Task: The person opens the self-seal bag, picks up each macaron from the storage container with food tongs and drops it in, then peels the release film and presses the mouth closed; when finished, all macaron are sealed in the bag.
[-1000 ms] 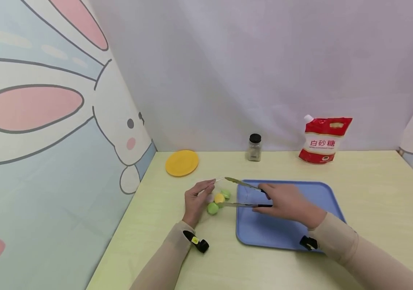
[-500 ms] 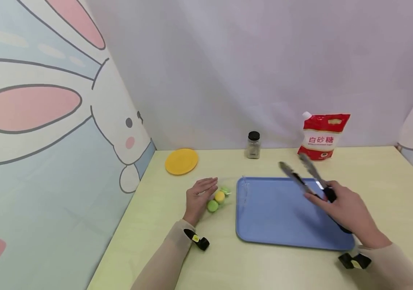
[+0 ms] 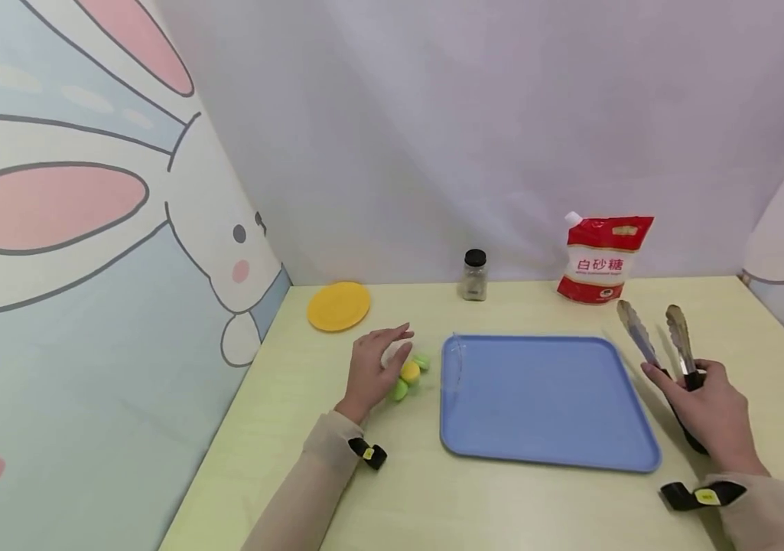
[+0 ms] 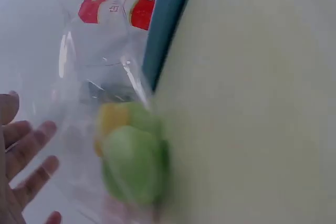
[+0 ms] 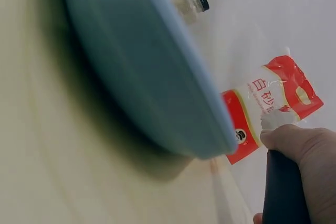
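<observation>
My left hand [image 3: 372, 369] is beside a clear plastic bag [image 4: 107, 66] lying on the table, its fingers spread and lightly bent in the left wrist view. Inside the bag are rounded green pieces [image 4: 131, 163] and a yellow piece [image 3: 410, 373]. The bag's mouth overlaps the left edge of the blue tray [image 3: 543, 413]. To the right of the tray, my right hand [image 3: 715, 417] holds metal tongs [image 3: 681, 337] by their black handles. The tongs' tips are spread apart, point away from me, and have nothing between them.
A yellow plate [image 3: 339, 306] lies at the back left. Behind the tray stand a black-lidded jar [image 3: 474, 282] and a red and white sugar pouch [image 3: 601, 264] with a white cap. A bunny-printed wall [image 3: 89, 383] rises at the left.
My right hand has carried the tongs from beside the bag, across the tray, to its right side. My left fingers have let go of the bag's edge and parted from each other.
</observation>
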### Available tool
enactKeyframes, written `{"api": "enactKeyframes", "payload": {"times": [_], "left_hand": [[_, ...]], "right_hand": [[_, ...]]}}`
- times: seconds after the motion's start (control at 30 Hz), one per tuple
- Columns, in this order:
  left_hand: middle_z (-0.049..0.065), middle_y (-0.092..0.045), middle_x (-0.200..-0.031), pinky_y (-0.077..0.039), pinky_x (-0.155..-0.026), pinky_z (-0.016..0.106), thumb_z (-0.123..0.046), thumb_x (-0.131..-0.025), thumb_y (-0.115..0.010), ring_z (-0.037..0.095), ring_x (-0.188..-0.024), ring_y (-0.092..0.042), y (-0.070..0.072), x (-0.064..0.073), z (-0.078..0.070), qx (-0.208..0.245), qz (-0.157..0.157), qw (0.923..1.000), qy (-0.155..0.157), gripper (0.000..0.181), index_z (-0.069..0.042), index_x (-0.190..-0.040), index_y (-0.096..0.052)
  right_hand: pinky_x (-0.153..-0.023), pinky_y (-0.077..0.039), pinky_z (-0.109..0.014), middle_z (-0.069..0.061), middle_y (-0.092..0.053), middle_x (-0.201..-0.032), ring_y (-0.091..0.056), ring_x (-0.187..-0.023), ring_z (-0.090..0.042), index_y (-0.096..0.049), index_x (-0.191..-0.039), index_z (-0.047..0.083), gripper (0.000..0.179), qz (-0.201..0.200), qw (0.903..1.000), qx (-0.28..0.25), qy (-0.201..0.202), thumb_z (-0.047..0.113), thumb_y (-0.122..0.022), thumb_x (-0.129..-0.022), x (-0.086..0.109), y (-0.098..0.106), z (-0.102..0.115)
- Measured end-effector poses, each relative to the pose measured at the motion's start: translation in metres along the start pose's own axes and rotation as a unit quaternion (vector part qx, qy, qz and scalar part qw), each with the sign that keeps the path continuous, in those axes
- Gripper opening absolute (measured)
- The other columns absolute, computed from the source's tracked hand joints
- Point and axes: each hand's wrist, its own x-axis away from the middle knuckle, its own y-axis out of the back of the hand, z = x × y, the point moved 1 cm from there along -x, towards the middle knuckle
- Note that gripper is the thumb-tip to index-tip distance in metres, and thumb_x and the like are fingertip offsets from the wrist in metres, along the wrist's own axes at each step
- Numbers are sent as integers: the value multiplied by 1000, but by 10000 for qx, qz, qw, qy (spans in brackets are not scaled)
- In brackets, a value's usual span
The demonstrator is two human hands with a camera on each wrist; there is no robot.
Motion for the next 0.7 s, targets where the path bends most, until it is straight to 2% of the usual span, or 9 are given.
{"api": "enactKeyframes", "payload": {"times": [0.07, 0.13, 0.23, 0.3, 0.37, 0.43, 0.5, 0.6, 0.7], "left_hand": [[-6, -73, -116, -43, -96, 50, -26, -102, -60, 18, -105, -65, 7, -14, -14, -540, 265, 9981, -99, 33, -14, -133, -66], [-5, -74, -114, -48, -86, 44, -22, -103, -58, 16, -85, -64, 14, -30, -26, -846, 603, 9946, 54, 31, -14, -131, -67], [-7, -75, -111, -46, -65, 31, -17, -104, -55, 12, -61, -48, 18, -51, -34, -1131, 1320, 9830, 585, 29, -16, -129, -68], [-6, -74, -112, -41, -58, 28, -13, -104, -53, 15, -59, -44, 14, -62, -33, -1005, 1879, 9717, 1020, 30, -16, -131, -67], [-6, -73, -116, -44, -63, 27, -10, -104, -51, 14, -69, -54, 5, -69, -30, -822, 2350, 9587, 1377, 33, -17, -134, -64], [-3, -72, -121, -51, -75, 31, -8, -103, -51, 18, -90, -64, -6, -72, -25, -530, 2695, 9476, 1634, 36, -14, -138, -61], [-2, -70, -125, -52, -90, 37, -9, -103, -53, 21, -111, -64, -17, -70, -22, -409, 2979, 9372, 1769, 37, -14, -139, -60], [-2, -67, -131, -47, -105, 45, -14, -101, -59, 23, -127, -57, -27, -66, -17, -342, 3323, 9243, 1846, 37, -16, -138, -62], [-4, -66, -132, -44, -108, 45, -22, -99, -65, 23, -130, -55, -33, -61, -15, -370, 3536, 9161, 1853, 33, -21, -132, -67]], "right_hand": [[-67, -44, -50, -33, -55, -112, -57, -92, -47, -35, -129, -16, 92, -22, 10000, 41, 29, 65, -60, -91, 2, -1, -1], [-66, -43, -47, -31, -57, -108, -57, -89, -45, -37, -127, -16, 91, -50, 9999, 92, 69, 65, -60, -91, 3, -2, -1], [-63, -41, -41, -27, -59, -103, -58, -85, -41, -40, -125, -14, 89, -81, 9999, 102, 113, 65, -61, -91, 4, -4, 0], [-61, -40, -37, -26, -60, -101, -58, -82, -38, -41, -125, -14, 89, -90, 9998, 115, 114, 65, -61, -91, 4, -4, 1], [-60, -39, -36, -25, -61, -99, -58, -80, -36, -41, -126, -14, 89, -86, 9998, 107, 107, 65, -61, -91, 3, -3, 1], [-60, -39, -36, -24, -61, -98, -57, -78, -34, -39, -128, -15, 91, -95, 9998, 106, 105, 65, -61, -91, 2, -3, 0], [-60, -40, -37, -25, -60, -97, -57, -77, -35, -38, -129, -17, 93, -143, 9997, 122, 154, 64, -62, -91, 1, -4, -1], [-66, -44, -50, -36, -54, -107, -53, -91, -50, -38, -132, -20, 96, -290, 9989, 194, 314, 62, -64, -90, 2, -6, -3], [-78, -39, -64, -45, -42, -119, -39, -108, -64, -38, -134, -22, 99, -414, 9975, 357, 459, 62, -67, -88, 3, -9, -5]]}}
